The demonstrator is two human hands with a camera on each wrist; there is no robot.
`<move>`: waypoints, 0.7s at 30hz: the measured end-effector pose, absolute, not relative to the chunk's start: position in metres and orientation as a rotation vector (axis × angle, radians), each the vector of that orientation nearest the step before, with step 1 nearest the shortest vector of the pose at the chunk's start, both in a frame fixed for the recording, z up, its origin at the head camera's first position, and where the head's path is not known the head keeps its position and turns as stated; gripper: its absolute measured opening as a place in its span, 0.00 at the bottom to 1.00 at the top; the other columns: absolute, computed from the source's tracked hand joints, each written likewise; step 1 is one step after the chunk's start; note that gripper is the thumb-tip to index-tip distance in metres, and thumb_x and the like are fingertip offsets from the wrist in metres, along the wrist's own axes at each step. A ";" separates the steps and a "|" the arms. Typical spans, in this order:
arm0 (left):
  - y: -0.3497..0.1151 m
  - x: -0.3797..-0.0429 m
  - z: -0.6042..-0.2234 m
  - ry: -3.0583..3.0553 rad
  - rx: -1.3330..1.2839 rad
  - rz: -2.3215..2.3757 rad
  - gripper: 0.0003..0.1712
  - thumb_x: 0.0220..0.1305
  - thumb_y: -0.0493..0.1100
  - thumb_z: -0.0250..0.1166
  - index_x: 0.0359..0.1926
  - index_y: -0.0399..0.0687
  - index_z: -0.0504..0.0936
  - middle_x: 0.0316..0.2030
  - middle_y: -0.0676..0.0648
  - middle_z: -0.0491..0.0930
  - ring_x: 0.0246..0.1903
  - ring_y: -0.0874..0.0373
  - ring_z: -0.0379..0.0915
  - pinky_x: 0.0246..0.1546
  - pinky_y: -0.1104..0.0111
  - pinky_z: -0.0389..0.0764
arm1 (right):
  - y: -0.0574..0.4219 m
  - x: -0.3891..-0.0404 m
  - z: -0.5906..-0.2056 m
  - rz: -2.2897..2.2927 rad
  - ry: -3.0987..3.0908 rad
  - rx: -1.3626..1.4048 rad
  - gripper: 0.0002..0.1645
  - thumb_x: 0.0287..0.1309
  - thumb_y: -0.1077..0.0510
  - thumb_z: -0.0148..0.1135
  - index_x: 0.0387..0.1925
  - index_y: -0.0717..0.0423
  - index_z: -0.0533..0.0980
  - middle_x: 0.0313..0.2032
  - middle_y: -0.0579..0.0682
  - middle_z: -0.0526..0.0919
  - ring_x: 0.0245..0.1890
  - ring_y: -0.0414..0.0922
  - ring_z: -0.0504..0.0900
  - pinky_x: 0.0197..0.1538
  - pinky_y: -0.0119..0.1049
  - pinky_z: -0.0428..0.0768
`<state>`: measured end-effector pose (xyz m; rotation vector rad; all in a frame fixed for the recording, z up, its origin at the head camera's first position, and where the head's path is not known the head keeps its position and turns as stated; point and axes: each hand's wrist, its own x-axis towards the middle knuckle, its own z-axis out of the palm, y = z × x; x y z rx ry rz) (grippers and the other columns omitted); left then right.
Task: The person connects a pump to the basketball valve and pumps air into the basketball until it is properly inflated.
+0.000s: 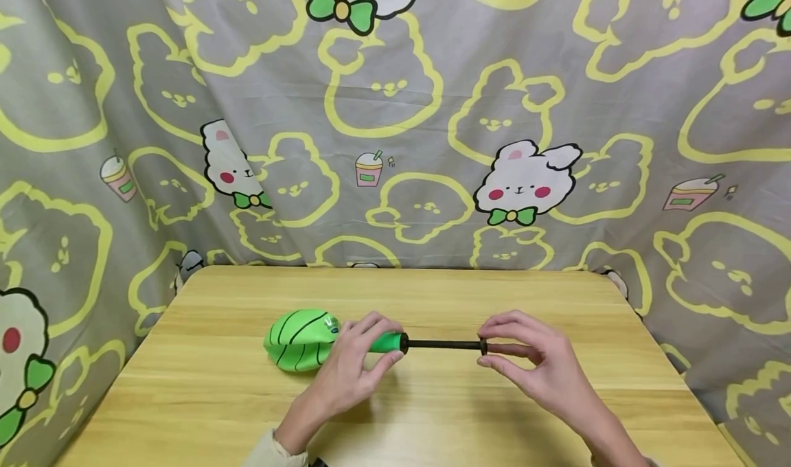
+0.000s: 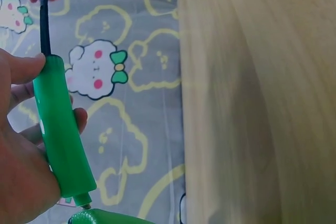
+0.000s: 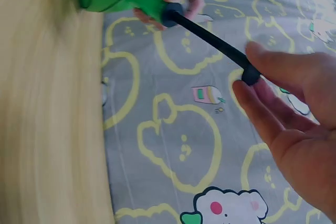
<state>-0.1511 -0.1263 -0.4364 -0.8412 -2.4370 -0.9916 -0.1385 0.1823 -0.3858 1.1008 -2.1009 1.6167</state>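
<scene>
Item: one green cylindrical pump barrel [image 1: 386, 343], sideways over the middle of the table; our left hand [image 1: 355, 360] is wrapped round it.

Fitted: one thin black rod [image 1: 441, 344], standing well out of the barrel and ending in a small round black handle [image 3: 251, 75], which our right hand [image 1: 540, 357] pinches between thumb and fingers.

At the nozzle: one shiny, creased green balloon with black stripes [image 1: 296, 343] — seal unclear.

Handling, in our judgement: brace the barrel, push along the rod's line, never sideways, lest it bend or the balloon slip.

Surround: one pale wood-grain tabletop [image 1: 432, 295], its right edge well beyond our right hand, leaving room for strokes; its far edge meets a grey cartoon-printed curtain [image 1: 408, 158].
</scene>
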 end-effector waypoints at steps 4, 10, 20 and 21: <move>-0.126 -0.150 -0.440 -2.409 -0.850 -0.985 0.14 0.70 0.50 0.67 0.54 0.58 0.82 0.49 0.61 0.79 0.50 0.64 0.77 0.49 0.58 0.69 | 0.178 -0.140 -0.398 1.648 -1.948 1.141 0.30 0.36 0.87 0.72 0.45 0.67 0.83 0.43 0.63 0.83 0.45 0.48 0.86 0.40 0.43 0.85; -0.124 -0.150 -0.443 -2.359 -0.840 -1.032 0.13 0.67 0.48 0.69 0.51 0.58 0.82 0.47 0.61 0.79 0.48 0.65 0.77 0.50 0.59 0.67 | 0.168 -0.143 -0.413 1.697 -1.866 1.118 0.31 0.34 0.88 0.72 0.45 0.68 0.84 0.41 0.63 0.85 0.42 0.48 0.87 0.41 0.41 0.85; -0.120 -0.152 -0.445 -2.321 -0.856 -1.027 0.13 0.63 0.45 0.73 0.48 0.56 0.84 0.45 0.62 0.79 0.45 0.66 0.77 0.47 0.60 0.69 | 0.144 -0.148 -0.424 1.760 -1.925 1.047 0.24 0.43 0.81 0.74 0.44 0.64 0.85 0.39 0.62 0.84 0.40 0.49 0.88 0.39 0.43 0.85; -0.120 -0.152 -0.445 -2.329 -0.851 -1.024 0.13 0.63 0.46 0.73 0.48 0.56 0.84 0.45 0.62 0.79 0.45 0.67 0.77 0.47 0.61 0.68 | 0.141 -0.149 -0.425 1.770 -1.945 1.031 0.23 0.44 0.80 0.75 0.44 0.64 0.85 0.39 0.61 0.85 0.40 0.49 0.87 0.39 0.43 0.86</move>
